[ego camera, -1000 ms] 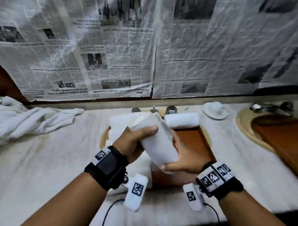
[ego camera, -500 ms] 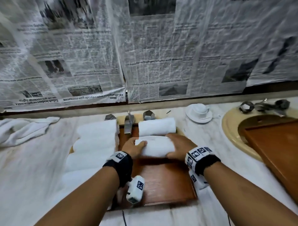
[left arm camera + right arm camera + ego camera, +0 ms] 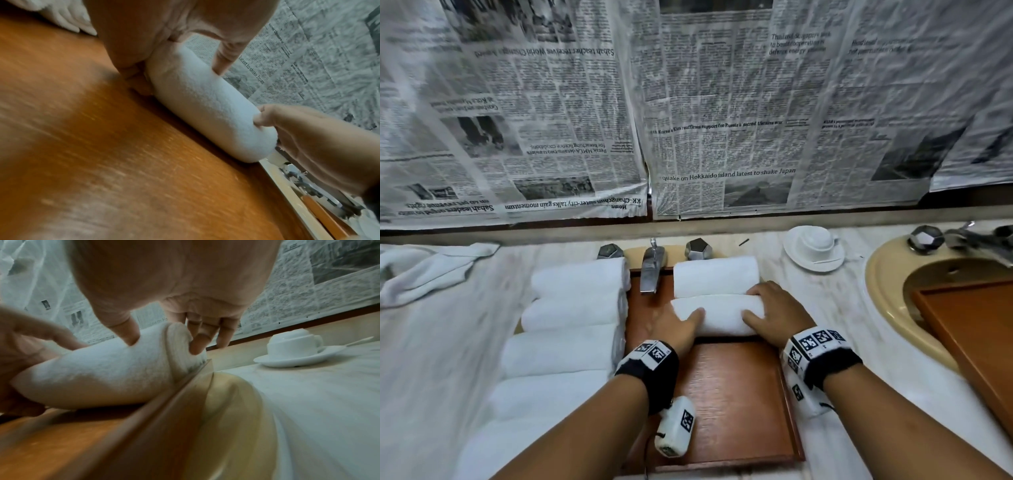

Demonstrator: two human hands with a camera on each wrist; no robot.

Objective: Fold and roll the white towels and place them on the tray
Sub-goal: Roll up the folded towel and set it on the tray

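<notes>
Both hands clasp the ends of a rolled white towel (image 3: pixel 717 313) lying on the brown wooden tray (image 3: pixel 736 394), touching another white towel roll (image 3: pixel 715 275) at its far edge: left hand (image 3: pixel 674 327), right hand (image 3: pixel 777 313).

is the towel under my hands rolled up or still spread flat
Rolled up. The towel lies as a tight cylinder on the tray, left hand and right hand gripping its ends; the right wrist view shows its spiral end.
</notes>
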